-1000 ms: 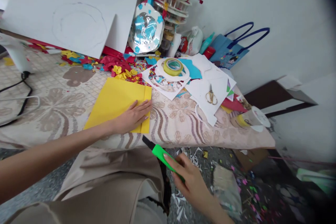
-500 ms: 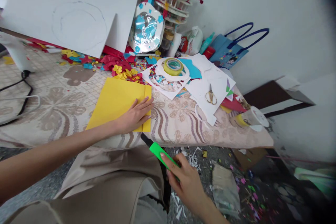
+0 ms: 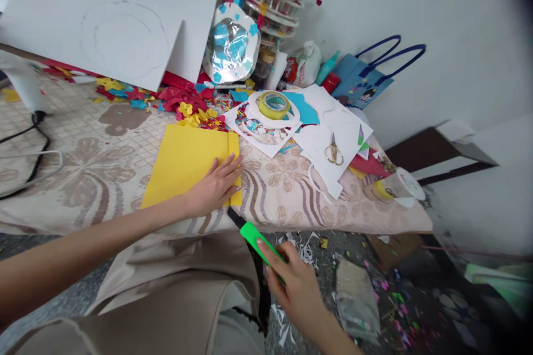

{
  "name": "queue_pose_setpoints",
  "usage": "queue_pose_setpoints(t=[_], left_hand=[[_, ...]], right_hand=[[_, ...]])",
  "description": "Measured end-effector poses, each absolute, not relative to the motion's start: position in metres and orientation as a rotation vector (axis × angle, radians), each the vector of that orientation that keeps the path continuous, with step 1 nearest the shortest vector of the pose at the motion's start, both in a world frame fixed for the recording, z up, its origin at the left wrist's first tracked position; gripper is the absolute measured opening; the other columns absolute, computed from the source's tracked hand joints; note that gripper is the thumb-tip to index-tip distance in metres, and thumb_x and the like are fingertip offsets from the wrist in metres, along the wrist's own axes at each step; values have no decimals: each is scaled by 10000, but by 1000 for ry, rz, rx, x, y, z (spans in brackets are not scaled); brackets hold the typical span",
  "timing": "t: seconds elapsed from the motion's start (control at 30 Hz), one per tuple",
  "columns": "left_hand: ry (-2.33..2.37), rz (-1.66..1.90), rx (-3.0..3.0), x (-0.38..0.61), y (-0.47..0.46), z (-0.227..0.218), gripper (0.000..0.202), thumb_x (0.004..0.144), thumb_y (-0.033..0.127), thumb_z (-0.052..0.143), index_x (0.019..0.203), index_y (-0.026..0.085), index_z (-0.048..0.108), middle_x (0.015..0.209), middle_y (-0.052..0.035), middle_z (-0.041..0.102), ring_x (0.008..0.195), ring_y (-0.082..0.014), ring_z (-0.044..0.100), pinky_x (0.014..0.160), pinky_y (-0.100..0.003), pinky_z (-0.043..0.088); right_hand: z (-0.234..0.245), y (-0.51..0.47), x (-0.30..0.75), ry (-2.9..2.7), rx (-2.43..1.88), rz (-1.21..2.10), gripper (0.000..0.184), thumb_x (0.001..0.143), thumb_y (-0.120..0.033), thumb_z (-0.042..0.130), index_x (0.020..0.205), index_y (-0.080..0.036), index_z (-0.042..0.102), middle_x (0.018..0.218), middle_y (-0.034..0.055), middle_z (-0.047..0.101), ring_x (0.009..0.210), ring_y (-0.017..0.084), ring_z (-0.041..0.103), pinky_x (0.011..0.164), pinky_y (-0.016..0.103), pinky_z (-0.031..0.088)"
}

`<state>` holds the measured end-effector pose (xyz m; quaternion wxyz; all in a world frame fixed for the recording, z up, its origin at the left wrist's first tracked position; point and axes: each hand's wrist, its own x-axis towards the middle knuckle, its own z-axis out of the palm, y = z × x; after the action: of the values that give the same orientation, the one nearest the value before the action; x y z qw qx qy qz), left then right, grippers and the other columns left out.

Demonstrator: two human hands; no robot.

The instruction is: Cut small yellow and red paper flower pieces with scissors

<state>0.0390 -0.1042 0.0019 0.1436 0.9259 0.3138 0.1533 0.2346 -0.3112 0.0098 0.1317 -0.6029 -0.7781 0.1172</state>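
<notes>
Yellow paper [image 3: 183, 161] lies near the table's front edge, with a narrow strip along its right side marked off by a crease or fold. My left hand [image 3: 214, 186] rests flat on it, fingers stretched across that strip. In my right hand [image 3: 293, 283] is a green utility knife [image 3: 256, 238], held below the table edge. Its dark blade end points up and left and meets or nearly meets the paper's lower right edge; whether they touch I cannot tell.
Gold scissors [image 3: 333, 152] lie on white paper sheets [image 3: 320, 138] to the right. A yellow tape roll [image 3: 273, 104] sits on white paper rings. Red and yellow paper flowers [image 3: 187, 105] are heaped behind the yellow paper. A white board [image 3: 125, 22] leans at the back, and a blue bag [image 3: 362, 80] stands far right.
The knife has moved slightly up and right, its tip closer to the paper's lower edge. The yellow paper has shifted and turned a little under my left hand, which stays flat.
</notes>
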Motion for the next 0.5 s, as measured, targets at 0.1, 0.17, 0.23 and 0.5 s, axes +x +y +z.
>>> queue_pose_setpoints(t=[0.1, 0.17, 0.23, 0.5], left_hand=[[920, 443, 2674, 40, -107, 2, 466, 935, 258, 292, 1367, 97, 363, 1485, -181, 251, 1388, -296, 144, 1068, -562, 205], [922, 438, 2676, 40, -108, 3, 464, 934, 245, 281, 1369, 105, 365, 1483, -184, 254, 1384, -306, 159, 1060, -575, 214], [928, 430, 2680, 40, -109, 4, 466, 933, 242, 280, 1372, 109, 363, 1479, -186, 262, 1380, -318, 168, 1053, -585, 221], [933, 431, 2706, 40, -109, 0, 469, 938, 282, 291, 1354, 86, 383, 1467, -193, 291, 1372, -317, 201, 1071, -565, 201]], right_hand=[[10, -311, 235, -2261, -1742, 341, 570, 881, -191, 410, 1421, -321, 278, 904, 62, 485, 672, 141, 568, 586, 278, 513], [10, -311, 235, -2269, -1741, 350, 568, 884, -196, 409, 1421, -323, 275, 913, 64, 484, 665, 139, 567, 578, 278, 512], [9, -311, 235, -2272, -1746, 349, 569, 884, -197, 409, 1422, -324, 272, 914, 64, 483, 660, 139, 567, 571, 277, 509], [9, -311, 236, -2255, -1767, 282, 566, 882, -190, 408, 1421, -313, 284, 894, 65, 493, 655, 138, 572, 562, 264, 505]])
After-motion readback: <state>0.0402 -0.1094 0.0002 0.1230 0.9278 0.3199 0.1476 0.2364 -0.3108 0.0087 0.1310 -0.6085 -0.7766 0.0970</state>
